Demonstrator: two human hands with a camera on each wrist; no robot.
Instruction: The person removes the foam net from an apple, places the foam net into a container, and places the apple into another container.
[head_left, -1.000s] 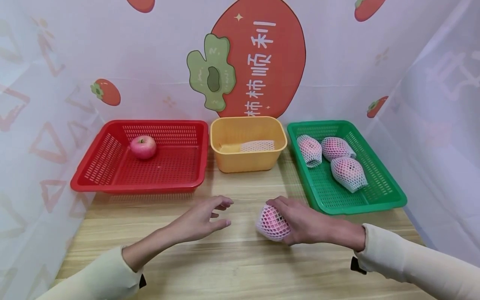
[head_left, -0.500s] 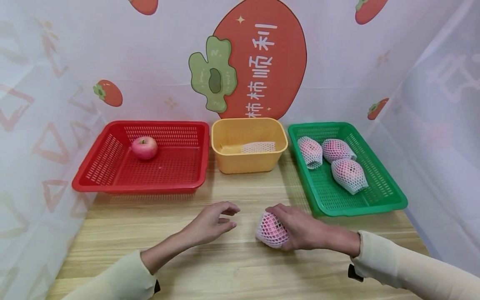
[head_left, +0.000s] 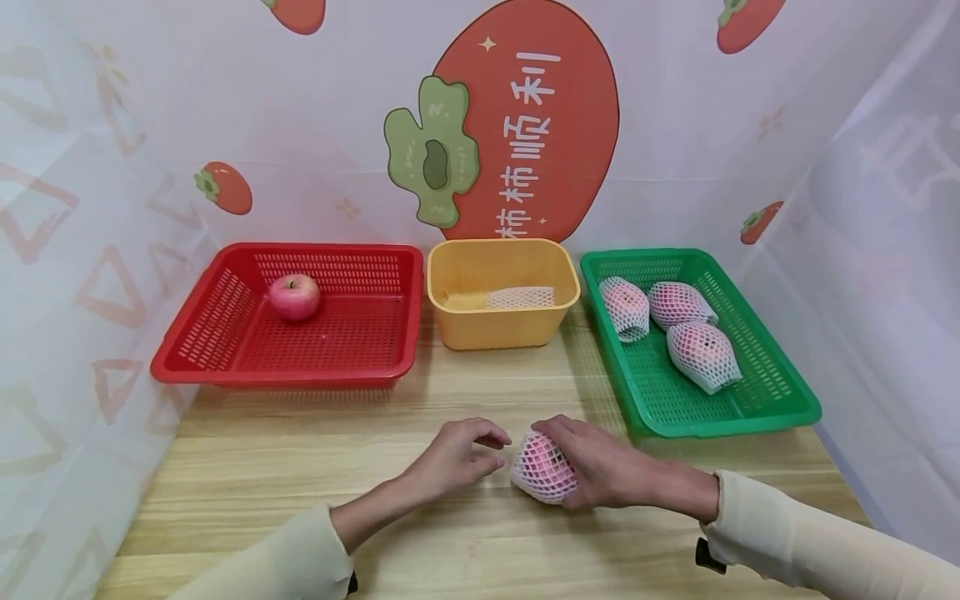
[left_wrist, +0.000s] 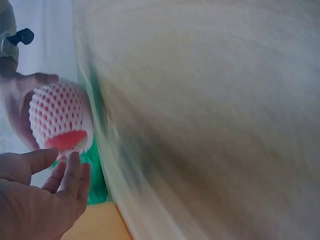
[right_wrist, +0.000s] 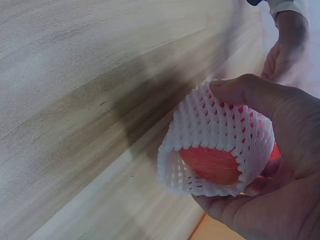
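Observation:
My right hand (head_left: 600,465) grips an apple in a white foam net (head_left: 543,468) over the middle of the table. In the right wrist view the thumb lies over the net (right_wrist: 220,130), and red apple skin (right_wrist: 212,165) shows at the net's loose end. My left hand (head_left: 463,457) is just left of it, fingers loosely bent and holding nothing. Seen from the left wrist, the left fingertips (left_wrist: 74,157) are right at the net's opening, where red skin (left_wrist: 66,140) shows.
A red basket (head_left: 285,375) at the back left holds one bare apple (head_left: 294,297). Between the baskets stands a yellow bin (head_left: 495,329) with a foam net (head_left: 521,297) inside. In the green basket (head_left: 637,383) at the right lie several netted apples (head_left: 703,354).
My left hand has moved right, up to the netted apple. The right hand keeps its grip on the apple and has shifted slightly down in the head view.

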